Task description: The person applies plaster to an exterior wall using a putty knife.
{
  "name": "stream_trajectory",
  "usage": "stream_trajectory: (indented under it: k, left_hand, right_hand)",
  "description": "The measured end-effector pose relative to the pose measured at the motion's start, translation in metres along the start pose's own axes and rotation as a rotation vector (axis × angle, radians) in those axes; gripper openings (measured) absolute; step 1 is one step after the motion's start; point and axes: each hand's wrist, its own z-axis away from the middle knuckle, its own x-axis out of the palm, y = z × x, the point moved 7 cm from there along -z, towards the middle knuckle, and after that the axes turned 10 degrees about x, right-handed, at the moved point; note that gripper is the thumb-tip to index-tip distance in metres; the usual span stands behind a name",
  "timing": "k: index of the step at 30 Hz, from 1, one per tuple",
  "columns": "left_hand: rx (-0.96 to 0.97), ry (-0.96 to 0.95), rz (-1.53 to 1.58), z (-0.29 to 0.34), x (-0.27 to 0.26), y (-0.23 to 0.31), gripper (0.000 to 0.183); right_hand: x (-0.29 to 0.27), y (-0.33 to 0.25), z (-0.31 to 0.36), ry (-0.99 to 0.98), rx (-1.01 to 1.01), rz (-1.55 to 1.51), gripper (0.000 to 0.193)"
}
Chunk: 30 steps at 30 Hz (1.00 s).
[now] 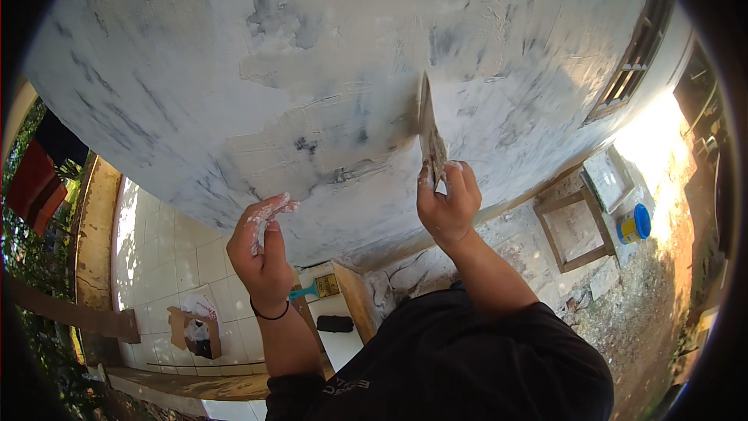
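A broad putty knife (430, 129) is in my right hand (449, 204), its blade pointing up, nearly edge-on, against the wall (335, 54). My fingers wrap round its lower end, and pale paste clings to the tool. My left hand (263, 245) is raised in front of the wall's lower part and holds nothing that I can see. Its fingers are half bent, apart from the thumb, with white paste smeared over them. The wall carries uneven white and beige coats, with dark grey patches showing through.
Below my left hand, a turquoise-handled brush (315, 288) and a black object (335, 323) lie on a ledge. A cardboard box (183, 327) rests on white tiles. At right are a wooden frame (557, 238), a tray (608, 179), a blue-lidded tub (635, 224) and a barred window (633, 62).
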Motion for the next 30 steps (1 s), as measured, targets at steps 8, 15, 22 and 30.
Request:
stream_trajectory:
  k: [8,15,22,30]
  left_hand:
    - [-0.025,0.039,-0.015,0.025,-0.026,0.019,0.031]
    - [-0.083,0.152,-0.155,0.047,-0.057,0.023,0.034]
    - [-0.050,0.180,-0.143,0.039,-0.053,0.023,0.033]
    - [0.046,0.087,0.028,0.009,-0.007,0.010,0.030]
  right_hand:
    - [0.101,-0.071,0.032,-0.345,0.104,-0.032,0.029]
    - [0.108,-0.132,0.061,-0.499,0.000,-0.272,0.029]
    - [0.064,-0.108,0.027,-0.489,-0.071,-0.531,0.017]
    - [0.080,0.030,0.000,-0.557,0.564,-0.446,0.019]
